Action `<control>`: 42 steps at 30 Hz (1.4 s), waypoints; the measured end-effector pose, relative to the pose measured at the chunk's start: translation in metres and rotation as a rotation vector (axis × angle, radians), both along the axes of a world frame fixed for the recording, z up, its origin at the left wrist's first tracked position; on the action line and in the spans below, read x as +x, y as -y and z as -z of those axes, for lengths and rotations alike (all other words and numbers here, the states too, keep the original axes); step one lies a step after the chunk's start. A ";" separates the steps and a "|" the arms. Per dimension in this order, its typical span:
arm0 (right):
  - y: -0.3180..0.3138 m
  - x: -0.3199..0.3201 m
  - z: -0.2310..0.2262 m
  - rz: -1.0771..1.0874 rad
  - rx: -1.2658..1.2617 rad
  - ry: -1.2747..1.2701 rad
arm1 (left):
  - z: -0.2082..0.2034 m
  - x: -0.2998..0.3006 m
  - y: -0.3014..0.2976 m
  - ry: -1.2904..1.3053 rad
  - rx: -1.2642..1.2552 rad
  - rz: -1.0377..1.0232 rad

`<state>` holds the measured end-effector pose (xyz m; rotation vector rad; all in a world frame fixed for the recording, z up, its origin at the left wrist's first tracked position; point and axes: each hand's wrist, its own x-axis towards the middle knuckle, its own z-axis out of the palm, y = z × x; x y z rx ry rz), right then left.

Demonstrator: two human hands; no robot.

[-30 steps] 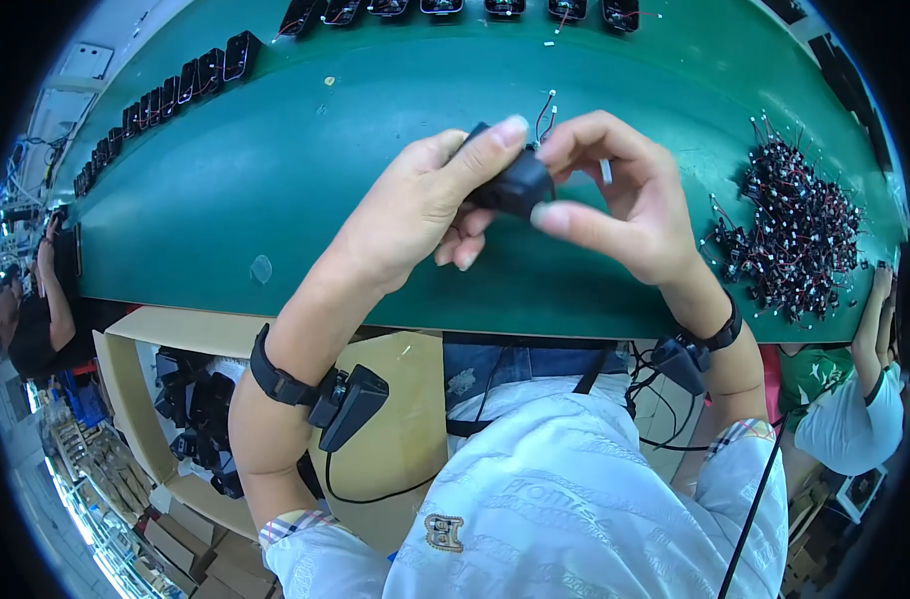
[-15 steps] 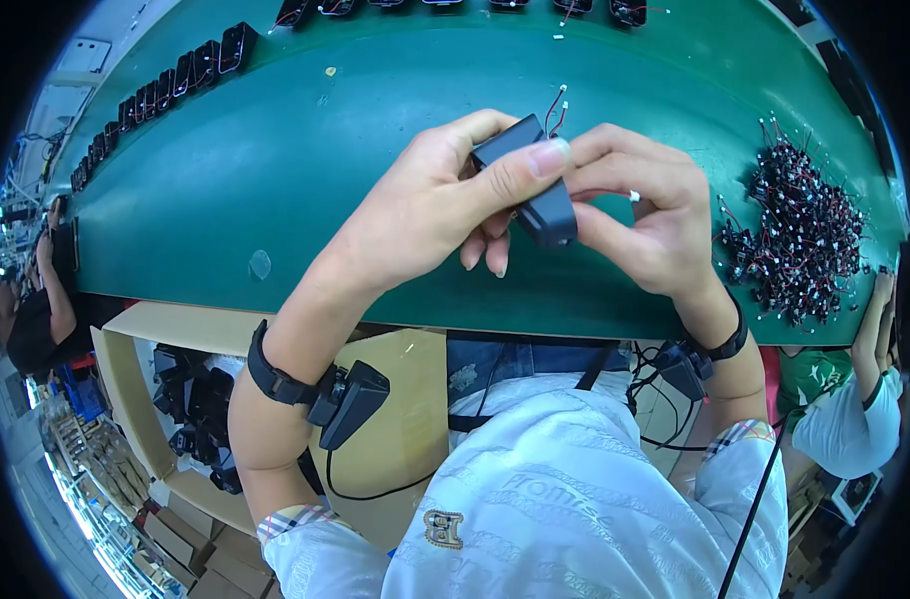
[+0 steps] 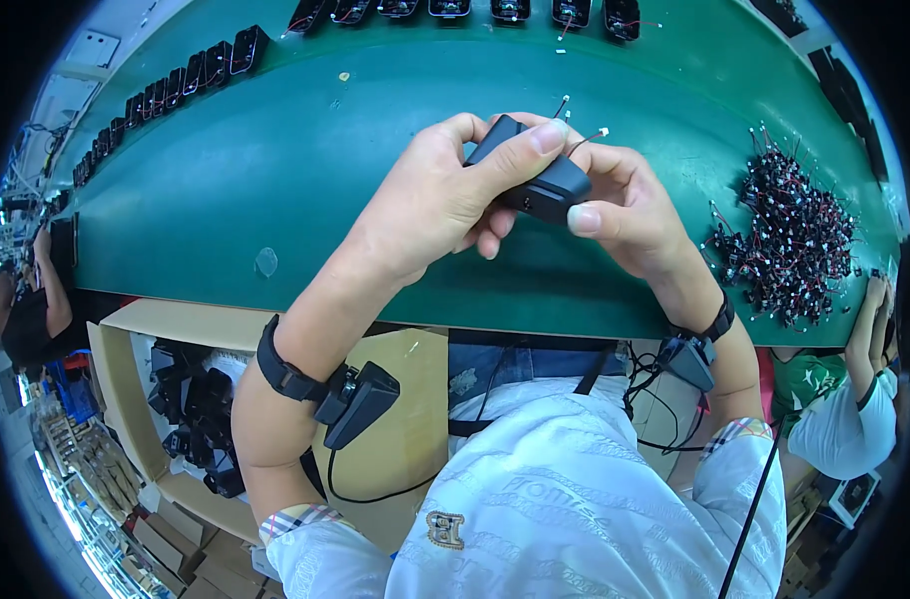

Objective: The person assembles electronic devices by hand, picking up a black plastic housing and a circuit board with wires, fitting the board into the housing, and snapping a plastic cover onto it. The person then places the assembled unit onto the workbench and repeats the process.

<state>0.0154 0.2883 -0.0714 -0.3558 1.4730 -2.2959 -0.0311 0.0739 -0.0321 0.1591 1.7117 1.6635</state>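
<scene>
A small black plastic case (image 3: 558, 185) is held above the green table. My left hand (image 3: 445, 195) grips it, thumb across the top and fingers curled beneath. At its right end, my right hand (image 3: 630, 210) has its thumb against the near corner and its bent fingers behind. Thin wires with white connectors (image 3: 603, 133) stick up past the far side of the case, by my right fingers. What else my right fingers hold there is hidden behind the case.
Black open cases with wires stand in a row (image 3: 450, 8) along the far edge and another (image 3: 176, 85) at the left. A heap of wired black parts (image 3: 789, 235) lies right. A cardboard box (image 3: 126, 399) of black pieces sits below the table's edge. Other people work at both sides.
The case has turned in my hands, so its end face now shows toward me. My right hand has moved slightly left, and its thumb now presses the case's near corner.
</scene>
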 end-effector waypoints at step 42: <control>0.009 0.049 -0.048 0.254 0.126 0.189 | 0.005 0.031 -0.006 -1.054 -0.402 -0.026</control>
